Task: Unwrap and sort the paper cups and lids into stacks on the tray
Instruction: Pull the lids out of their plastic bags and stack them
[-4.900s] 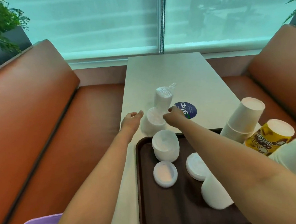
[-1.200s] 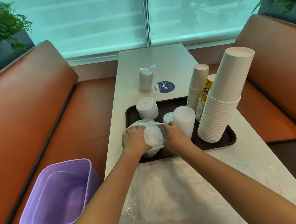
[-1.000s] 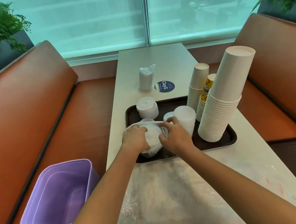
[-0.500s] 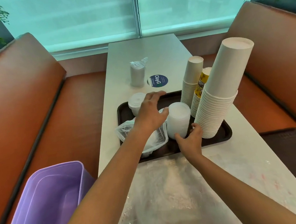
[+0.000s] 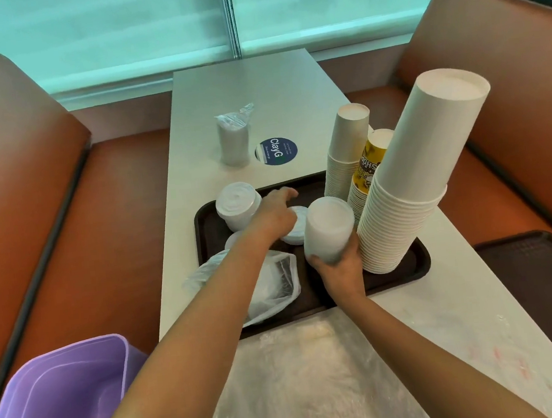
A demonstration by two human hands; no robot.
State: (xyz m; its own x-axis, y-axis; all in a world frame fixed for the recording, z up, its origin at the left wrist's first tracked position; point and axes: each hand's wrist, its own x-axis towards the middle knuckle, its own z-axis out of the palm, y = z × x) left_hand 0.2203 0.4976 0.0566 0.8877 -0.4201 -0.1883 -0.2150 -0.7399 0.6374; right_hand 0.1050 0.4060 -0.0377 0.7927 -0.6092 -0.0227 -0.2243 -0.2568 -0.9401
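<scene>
Standing upright on the dark brown tray, the tall stack of translucent lids has its long axis vertical, flat top facing up, and sits near the tray's middle just left of the big stack of white paper cups. That cup stack leans slightly to the right as seen by the head camera, closed bottoms uppermost, rims down on the tray's right end. Behind it stand a narrower stack of white cups and a yellow printed cup stack, both upright. The right hand grips the base of the lid stack, fingers curled round its lower edge with the thumb at the left side. The left hand reaches across the tray with fingers extended and relaxed, resting over a loose flat lid; whether it actually presses that lid cannot be told. Just left of that hand is a shorter lid stack, upright at the tray's far left corner. A crumpled clear plastic wrapper lies on the tray's near left part under the left forearm. Farther up the white table a wrapped sleeve of lids stands upright beside a round blue sticker. A purple bin sits on the orange bench at lower left.
</scene>
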